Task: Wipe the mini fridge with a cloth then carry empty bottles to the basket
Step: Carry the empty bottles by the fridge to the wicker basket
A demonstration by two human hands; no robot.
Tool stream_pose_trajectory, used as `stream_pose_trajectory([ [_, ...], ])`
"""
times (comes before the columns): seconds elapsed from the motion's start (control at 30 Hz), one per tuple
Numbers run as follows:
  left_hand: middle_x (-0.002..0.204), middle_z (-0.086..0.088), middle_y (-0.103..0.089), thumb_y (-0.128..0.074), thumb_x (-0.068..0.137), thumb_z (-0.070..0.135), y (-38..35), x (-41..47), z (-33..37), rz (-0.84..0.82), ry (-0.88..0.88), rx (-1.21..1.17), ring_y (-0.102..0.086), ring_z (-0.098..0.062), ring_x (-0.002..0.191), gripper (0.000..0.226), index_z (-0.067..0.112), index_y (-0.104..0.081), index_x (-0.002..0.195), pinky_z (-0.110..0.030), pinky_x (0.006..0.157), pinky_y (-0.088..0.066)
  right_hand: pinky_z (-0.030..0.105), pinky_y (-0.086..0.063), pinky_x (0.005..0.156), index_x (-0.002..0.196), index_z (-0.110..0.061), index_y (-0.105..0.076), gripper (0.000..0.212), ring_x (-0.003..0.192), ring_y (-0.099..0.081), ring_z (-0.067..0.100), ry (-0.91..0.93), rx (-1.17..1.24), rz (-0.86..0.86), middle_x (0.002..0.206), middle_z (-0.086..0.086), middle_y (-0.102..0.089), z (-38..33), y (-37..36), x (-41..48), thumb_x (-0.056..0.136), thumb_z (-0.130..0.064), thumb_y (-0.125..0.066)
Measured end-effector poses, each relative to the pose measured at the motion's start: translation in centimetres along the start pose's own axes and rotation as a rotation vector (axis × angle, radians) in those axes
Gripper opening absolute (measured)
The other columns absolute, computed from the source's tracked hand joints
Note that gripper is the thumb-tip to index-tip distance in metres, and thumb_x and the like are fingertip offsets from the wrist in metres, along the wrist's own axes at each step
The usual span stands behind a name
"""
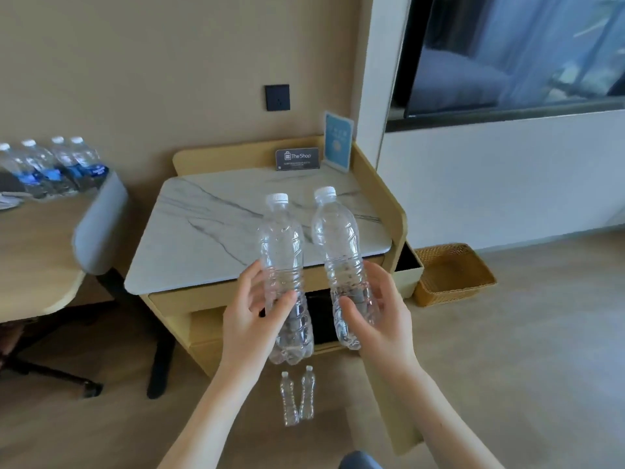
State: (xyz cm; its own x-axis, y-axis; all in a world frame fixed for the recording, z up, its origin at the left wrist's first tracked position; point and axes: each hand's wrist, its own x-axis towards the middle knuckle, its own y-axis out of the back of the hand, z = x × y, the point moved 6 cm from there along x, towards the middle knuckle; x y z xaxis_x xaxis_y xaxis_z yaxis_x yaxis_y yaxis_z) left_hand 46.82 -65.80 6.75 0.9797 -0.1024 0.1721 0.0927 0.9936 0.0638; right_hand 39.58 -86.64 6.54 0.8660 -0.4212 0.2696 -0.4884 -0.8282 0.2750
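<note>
Head view: left hand [250, 306] clamped on one empty bottle [284, 265], right hand [375, 309] clamped on a second bottle [338, 258], both upright, held apart over the front edge of the marble bench [209, 225]. Two more bottles [297, 397] lying on the floor below, touching near their bases. Basket [449, 275] on the floor just right of the bench's right edge. Best to swing right, keep grips low and firm, lower both over the basket rim before letting go. No cloth visible.
</note>
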Motion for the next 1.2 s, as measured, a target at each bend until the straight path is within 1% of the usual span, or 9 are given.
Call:
stream_pose_trajectory([
  [0.13, 0.119, 0.041, -0.054, -0.079, 0.076, 0.045, -6.9, 1.8, 1.5, -0.247, -0.026, -0.030, -0.054, 0.014, 0.111, 0.061, 0.049, -0.050, 0.130, 0.002, 0.080, -0.040, 0.043, -0.054, 0.090, 0.129, -0.049, -0.048, 0.053, 0.107, -0.060, 0.010, -0.060, -0.080, 0.235, 0.114, -0.020, -0.065, 1.0, 6.4, -1.5, 0.081, -0.047, -0.069],
  [0.23, 0.116, 0.041, -0.057, -0.081, 0.077, 0.042, -13.5, 1.2, 2.7, -0.471, -0.041, -0.076, -0.056, 0.015, 0.109, 0.056, 0.051, -0.051, 0.124, 0.002, 0.079, -0.041, 0.036, -0.053, 0.092, 0.130, -0.045, -0.049, 0.054, 0.107, -0.060, 0.013, -0.084, -0.146, 0.431, 0.117, -0.018, -0.064, 1.5, 11.9, -4.0, 0.080, -0.050, -0.069],
  [0.37, 0.121, 0.022, -0.063, -0.077, 0.071, 0.047, -22.6, -2.7, 3.4, -0.761, -0.043, -0.122, -0.060, 0.001, 0.112, 0.064, 0.046, -0.051, 0.129, -0.018, 0.088, -0.049, 0.020, -0.048, 0.086, 0.127, -0.049, -0.049, 0.054, 0.102, -0.060, 0.013, -0.161, -0.254, 0.708, 0.113, -0.017, -0.063, 2.2, 19.0, -10.4, 0.081, -0.039, -0.075],
  [0.43, 0.121, 0.023, -0.063, -0.076, 0.069, 0.052, -27.1, -5.7, 3.9, -0.891, -0.056, -0.107, -0.060, 0.003, 0.110, 0.066, 0.049, -0.051, 0.129, -0.021, 0.088, -0.047, 0.010, -0.043, 0.083, 0.130, -0.042, -0.050, 0.056, 0.102, -0.059, 0.011, -0.230, -0.320, 0.837, 0.112, -0.014, -0.063, 2.5, 22.1, -14.6, 0.080, -0.041, -0.076],
  [0.63, 0.119, 0.026, -0.062, -0.074, 0.065, 0.062, -37.5, -16.3, 5.6, -1.228, -0.137, -0.085, -0.061, 0.005, 0.105, 0.073, 0.044, -0.050, 0.132, -0.022, 0.088, -0.050, 0.019, -0.050, 0.082, 0.135, -0.027, -0.053, 0.059, 0.096, -0.063, 0.006, -0.408, -0.439, 1.158, 0.109, -0.008, -0.067, 2.4, 29.0, -26.1, 0.083, -0.043, -0.074],
  [0.77, 0.117, 0.031, -0.062, -0.075, 0.069, 0.054, -42.2, -21.9, 5.9, -1.346, -0.133, -0.098, -0.062, 0.005, 0.104, 0.076, 0.034, -0.048, 0.137, -0.023, 0.090, -0.052, 0.043, -0.054, 0.085, 0.138, -0.024, -0.051, 0.060, 0.097, -0.064, 0.017, -0.477, -0.435, 1.241, 0.108, -0.001, -0.067, 3.3, 33.2, -30.6, 0.084, -0.033, -0.076],
  [0.83, 0.116, 0.032, -0.062, -0.076, 0.066, 0.057, -44.5, -24.2, 6.0, -1.374, -0.110, -0.106, -0.062, 0.004, 0.104, 0.083, 0.030, -0.048, 0.139, -0.023, 0.090, -0.052, 0.047, -0.054, 0.084, 0.137, -0.026, -0.051, 0.059, 0.097, -0.065, 0.020, -0.485, -0.424, 1.264, 0.108, -0.001, -0.066, 3.9, 35.5, -32.1, 0.085, -0.032, -0.076],
  [1.07, 0.119, 0.023, -0.063, -0.077, 0.068, 0.049, -53.4, -30.6, 6.9, -1.418, -0.083, -0.077, -0.063, 0.003, 0.103, 0.065, 0.046, -0.046, 0.125, -0.020, 0.086, -0.052, 0.039, -0.054, 0.084, 0.138, -0.026, -0.051, 0.066, 0.097, -0.062, 0.014, -0.494, -0.407, 1.326, 0.106, -0.005, -0.064, 5.9, 43.9, -35.5, 0.082, -0.055, -0.071],
  [1.2, 0.116, 0.024, -0.064, -0.078, 0.069, 0.048, -58.6, -33.1, 6.9, -1.443, -0.090, -0.038, -0.063, 0.005, 0.100, 0.070, 0.038, -0.048, 0.132, -0.023, 0.087, -0.053, 0.040, -0.054, 0.085, 0.139, -0.027, -0.050, 0.061, 0.099, -0.062, 0.015, -0.527, -0.393, 1.331, 0.108, -0.005, -0.065, 7.9, 48.5, -36.4, 0.084, -0.041, -0.073],
])
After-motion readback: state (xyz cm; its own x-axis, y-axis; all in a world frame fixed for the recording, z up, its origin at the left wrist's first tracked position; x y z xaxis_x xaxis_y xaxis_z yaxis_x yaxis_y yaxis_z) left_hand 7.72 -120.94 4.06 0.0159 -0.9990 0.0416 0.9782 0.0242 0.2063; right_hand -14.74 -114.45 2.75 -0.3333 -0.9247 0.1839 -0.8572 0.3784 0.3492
